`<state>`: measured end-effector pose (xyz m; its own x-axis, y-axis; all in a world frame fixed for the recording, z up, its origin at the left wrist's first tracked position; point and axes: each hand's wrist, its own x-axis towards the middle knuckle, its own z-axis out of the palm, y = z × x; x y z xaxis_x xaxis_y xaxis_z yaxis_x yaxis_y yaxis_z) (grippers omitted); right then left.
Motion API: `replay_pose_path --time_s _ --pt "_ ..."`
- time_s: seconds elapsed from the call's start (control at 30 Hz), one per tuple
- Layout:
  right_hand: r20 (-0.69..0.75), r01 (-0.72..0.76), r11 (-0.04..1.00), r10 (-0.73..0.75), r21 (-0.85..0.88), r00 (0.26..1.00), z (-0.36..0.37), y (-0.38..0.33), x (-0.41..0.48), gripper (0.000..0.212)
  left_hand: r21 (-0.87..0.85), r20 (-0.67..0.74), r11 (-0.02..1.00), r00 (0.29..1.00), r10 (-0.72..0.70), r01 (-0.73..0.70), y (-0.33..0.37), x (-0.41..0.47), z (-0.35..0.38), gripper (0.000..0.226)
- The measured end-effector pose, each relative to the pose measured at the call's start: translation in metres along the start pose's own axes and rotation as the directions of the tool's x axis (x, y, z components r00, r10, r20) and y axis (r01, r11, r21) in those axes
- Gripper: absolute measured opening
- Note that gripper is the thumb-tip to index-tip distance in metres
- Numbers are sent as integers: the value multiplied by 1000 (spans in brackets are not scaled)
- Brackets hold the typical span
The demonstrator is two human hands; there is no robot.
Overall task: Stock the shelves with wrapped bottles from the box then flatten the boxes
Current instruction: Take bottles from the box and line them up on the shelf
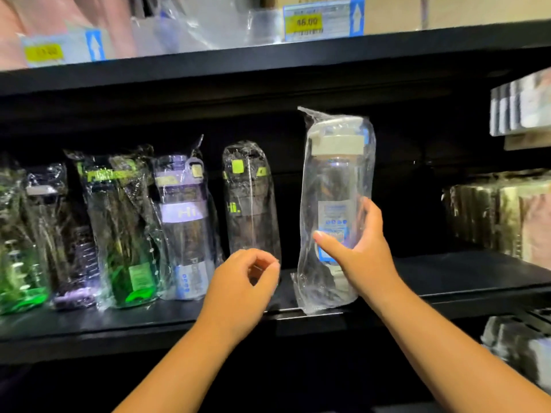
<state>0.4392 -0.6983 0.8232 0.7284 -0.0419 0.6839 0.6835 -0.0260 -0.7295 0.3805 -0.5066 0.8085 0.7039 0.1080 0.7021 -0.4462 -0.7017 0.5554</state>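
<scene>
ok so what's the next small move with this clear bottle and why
Probably push the clear wrapped bottle back and left with the right hand: its base sits at the front edge of the shelf, ahead of the row and apart from the dark green-trimmed bottle.

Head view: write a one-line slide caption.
Right hand holds a clear wrapped bottle upright on the shelf; left hand hovers beside it.

Black shelving [268, 59] fills the frame in a dimly lit store; the recess behind the middle shelf [477, 278] lies in deep shadow, while the top tier catches brighter light; a price tag [323, 20] with a yellow label reading 46.00 stands on the upper edge; a second price tag [64, 50], at left, is too blurred to read; stacks of packaged goods [507, 216] sit at far right.
</scene>
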Motion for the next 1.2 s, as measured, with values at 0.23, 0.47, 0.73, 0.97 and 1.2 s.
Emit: replay_pose_path --time_s 0.23,0.47,0.73,0.97,1.2 --pt "-65 -22 986 11 -165 998 24 34 23 95 466 103 881 994 36 -80 -26 -15 5 31" --pt "-21 -38 937 32 -347 999 36 41 25 107 555 112 830 994 -6 -58 -22 -18 9 21" --pt "83 -74 938 108 -340 991 31 41 21 97 574 132 819 986 -101 6 -18 -20 11 21" --pt "127 -76 941 124 -330 984 33 37 18 105 565 139 825 983 -118 20 -17 -22 10 24" --pt "27 -135 794 187 -593 982 24 14 -10 112 560 149 828 986 -70 -26 -23 -35 3 34"
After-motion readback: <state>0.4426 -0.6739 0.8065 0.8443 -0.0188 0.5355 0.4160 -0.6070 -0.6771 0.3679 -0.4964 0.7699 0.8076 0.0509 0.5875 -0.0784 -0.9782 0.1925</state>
